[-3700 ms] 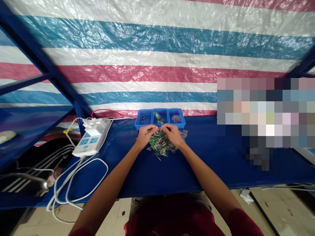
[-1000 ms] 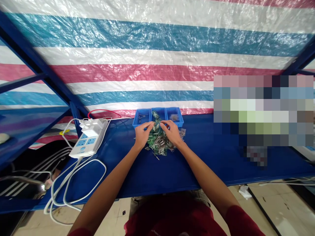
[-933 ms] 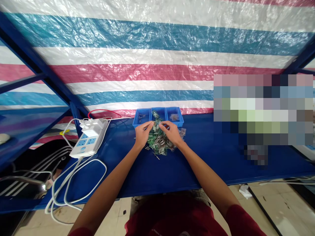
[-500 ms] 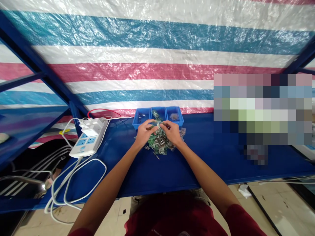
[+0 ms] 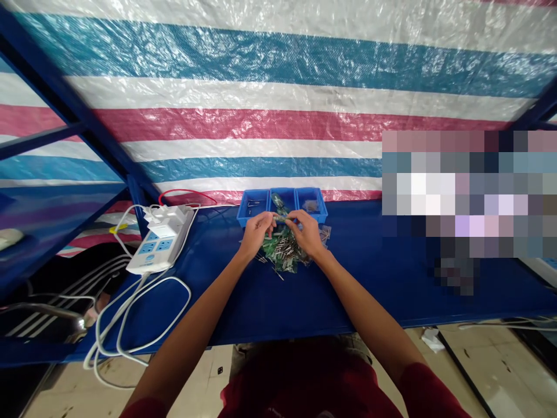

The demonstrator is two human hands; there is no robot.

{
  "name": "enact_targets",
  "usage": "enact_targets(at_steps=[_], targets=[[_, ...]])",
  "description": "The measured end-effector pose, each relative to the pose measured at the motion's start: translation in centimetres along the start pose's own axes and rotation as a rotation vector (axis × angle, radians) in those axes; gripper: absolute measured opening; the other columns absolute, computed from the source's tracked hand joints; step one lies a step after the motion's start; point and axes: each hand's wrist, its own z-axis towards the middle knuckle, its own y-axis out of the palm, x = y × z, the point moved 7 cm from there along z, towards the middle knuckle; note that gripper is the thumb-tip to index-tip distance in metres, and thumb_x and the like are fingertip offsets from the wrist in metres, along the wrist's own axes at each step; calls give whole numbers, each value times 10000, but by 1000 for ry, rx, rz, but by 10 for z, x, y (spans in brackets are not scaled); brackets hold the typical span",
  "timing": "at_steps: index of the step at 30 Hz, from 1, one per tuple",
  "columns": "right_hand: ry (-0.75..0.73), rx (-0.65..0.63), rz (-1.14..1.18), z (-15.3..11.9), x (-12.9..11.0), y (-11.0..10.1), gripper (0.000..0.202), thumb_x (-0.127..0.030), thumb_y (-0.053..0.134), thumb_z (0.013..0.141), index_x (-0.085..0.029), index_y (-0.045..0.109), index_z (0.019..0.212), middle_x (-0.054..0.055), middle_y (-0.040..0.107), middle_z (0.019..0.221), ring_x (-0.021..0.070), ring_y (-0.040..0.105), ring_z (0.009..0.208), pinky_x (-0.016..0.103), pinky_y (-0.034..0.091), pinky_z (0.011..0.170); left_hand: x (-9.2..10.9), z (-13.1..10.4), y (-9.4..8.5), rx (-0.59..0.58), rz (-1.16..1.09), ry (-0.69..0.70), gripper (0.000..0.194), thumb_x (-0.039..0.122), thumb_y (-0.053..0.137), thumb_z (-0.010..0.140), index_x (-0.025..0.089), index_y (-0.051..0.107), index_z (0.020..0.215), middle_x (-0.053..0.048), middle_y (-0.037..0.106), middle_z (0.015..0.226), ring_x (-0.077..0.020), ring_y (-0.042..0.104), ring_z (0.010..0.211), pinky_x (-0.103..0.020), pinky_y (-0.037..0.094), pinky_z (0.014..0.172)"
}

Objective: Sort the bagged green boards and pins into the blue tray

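Observation:
My left hand point(image 5: 257, 231) and my right hand point(image 5: 305, 232) meet above a pile of metal pins point(image 5: 285, 248) mixed with green and clear packets. Between their fingertips is a small greenish plastic packet point(image 5: 279, 219), pinched from both sides. Its contents are too small to make out. Just behind my hands stands a blue three-part bin point(image 5: 322, 216). Some thin metal pins point(image 5: 255, 203) lie in its left compartment, green packets point(image 5: 279, 202) in the middle one, and small clear packets point(image 5: 310, 205) in the right one.
A white power strip point(image 5: 150, 255) with plugged-in adapters sits at the left of the blue table point(image 5: 243, 307), its white cable point(image 5: 188, 290) looping over the front edge. Behind the table hangs a striped plastic sheet point(image 5: 261, 125). The right side is partly pixelated.
The packet between my fingertips now lies flatter and more sideways, with the left fingers curled in more. The whole view has shifted slightly.

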Motion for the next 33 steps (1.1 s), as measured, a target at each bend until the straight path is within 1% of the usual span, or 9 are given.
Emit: enact_targets(at_steps=[4, 10, 13, 17, 21, 24, 28, 30, 33], targets=[[113, 48, 86, 0, 9, -1, 200, -362, 556, 850, -189, 654, 829, 44, 666, 772, 180, 587, 699, 314, 490, 711, 7, 1, -4, 23, 200, 109, 387, 550, 636, 789, 171, 673, 853, -72, 641, 951, -188, 616, 825, -271, 502, 660], [153, 35, 214, -3, 7, -4, 258, -337, 482, 886, -208, 618, 1063, -4, 610, 680, 155, 560, 595, 290, 484, 618, 3, -1, -3, 0, 93, 13, 335, 490, 668, 785, 159, 649, 835, -11, 630, 670, -160, 603, 647, -265, 493, 628], [34, 4, 142, -2, -3, -4, 276, -253, 423, 899, -228, 638, 1071, 55, 642, 928, 171, 604, 769, 300, 503, 680, 2, -1, -4, 41, -21, -9, 371, 459, 718, 755, 188, 619, 988, 27, 612, 615, -134, 586, 559, -246, 481, 581], [-84, -1, 45, -2, -8, -1, 207, -268, 488, 887, -218, 677, 956, 106, 564, 1186, 197, 586, 993, 313, 508, 786, 0, 0, -4, 52, -53, -17, 352, 509, 691, 772, 172, 630, 851, 12, 598, 586, -126, 559, 510, -258, 484, 562], [3, 14, -1, 0, 1, 0, 219, -344, 499, 906, -202, 662, 876, 83, 653, 979, 203, 605, 893, 324, 490, 803, 2, 1, -5, 37, 45, 17, 425, 571, 562, 845, 158, 655, 812, -32, 618, 690, -139, 564, 584, -270, 483, 583], [53, -7, 1, 0, 4, 1, 241, -369, 504, 896, -194, 650, 814, 45, 660, 789, 187, 588, 738, 308, 473, 741, 5, 1, -7, 44, 159, 93, 363, 526, 643, 794, 165, 660, 778, -58, 641, 844, -171, 602, 746, -268, 490, 637], [62, -8, 33, -1, 2, 2, 238, -366, 520, 872, -188, 636, 763, 30, 638, 729, 177, 575, 691, 293, 459, 707, 0, 2, -2, -33, 89, 26, 306, 462, 665, 784, 157, 648, 796, -33, 644, 751, -169, 620, 680, -279, 500, 638], [79, -3, 51, -1, 2, 2, 230, -370, 520, 874, -186, 642, 808, 29, 638, 736, 178, 582, 693, 297, 464, 711, -1, 2, -1, -41, 38, -16, 288, 437, 674, 781, 151, 643, 806, -14, 635, 695, -156, 616, 611, -279, 499, 623], [94, 14, 108, -2, 4, 0, 281, -342, 426, 933, -196, 631, 1059, 33, 650, 816, 169, 596, 696, 302, 487, 706, 1, 1, -4, 9, -29, -32, 279, 393, 713, 761, 165, 622, 893, 25, 607, 615, -130, 593, 539, -251, 476, 581]])
